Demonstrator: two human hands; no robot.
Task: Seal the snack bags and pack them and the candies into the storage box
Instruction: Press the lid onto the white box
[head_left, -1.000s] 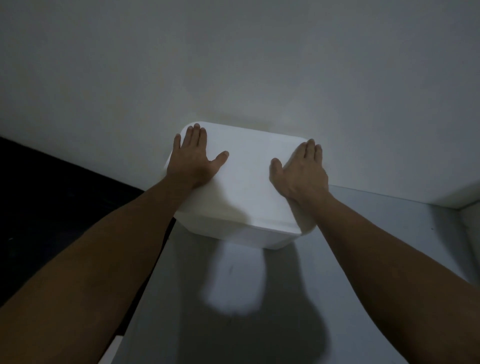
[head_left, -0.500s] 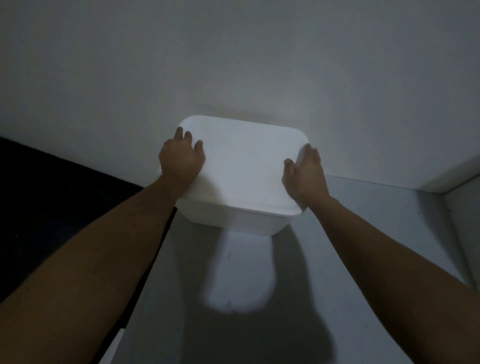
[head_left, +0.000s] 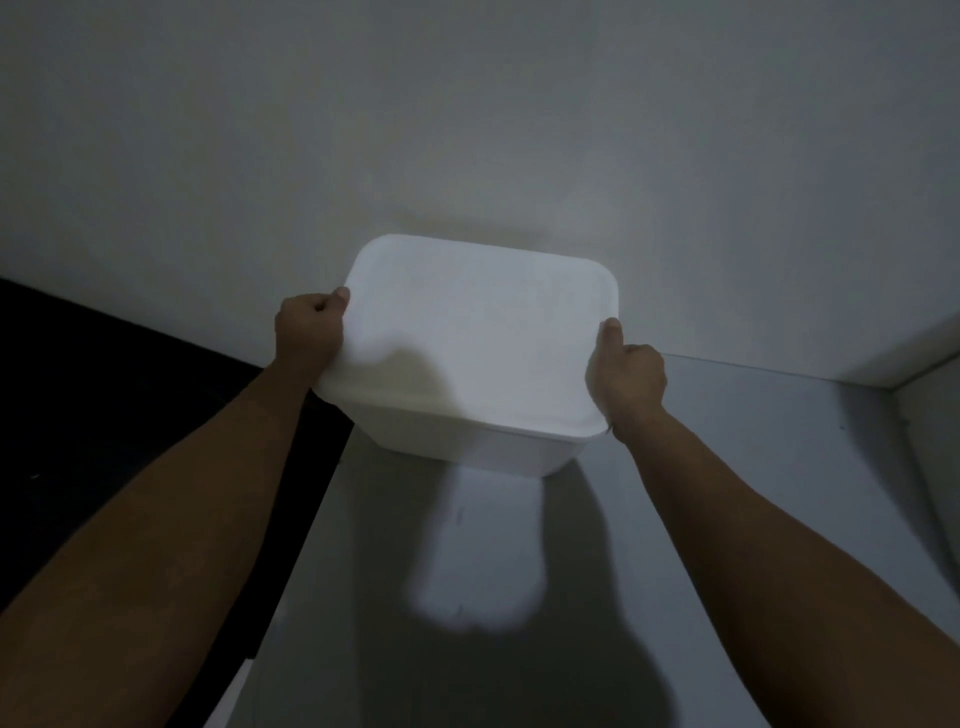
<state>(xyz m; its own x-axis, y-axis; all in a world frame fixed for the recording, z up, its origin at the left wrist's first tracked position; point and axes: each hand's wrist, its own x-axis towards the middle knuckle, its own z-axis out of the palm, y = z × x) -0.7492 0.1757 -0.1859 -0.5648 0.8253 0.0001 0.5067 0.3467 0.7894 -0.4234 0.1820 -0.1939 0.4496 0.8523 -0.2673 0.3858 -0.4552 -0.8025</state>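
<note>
Both your hands have slid off the lid's top: left hand (head_left: 310, 332) and right hand (head_left: 626, 375) now grip the storage box (head_left: 478, 353) by its side rims, thumbs on top, at the bench's (head_left: 727, 519) back left corner

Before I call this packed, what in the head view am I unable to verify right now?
- Contents of the storage box: hidden by its white lid.
- Fingers of the left hand and right hand: curled under the lid's side edges, only the thumbs show.
- The box's far side: hidden behind the box itself.
- Area left of the shelf: too dark.
</note>
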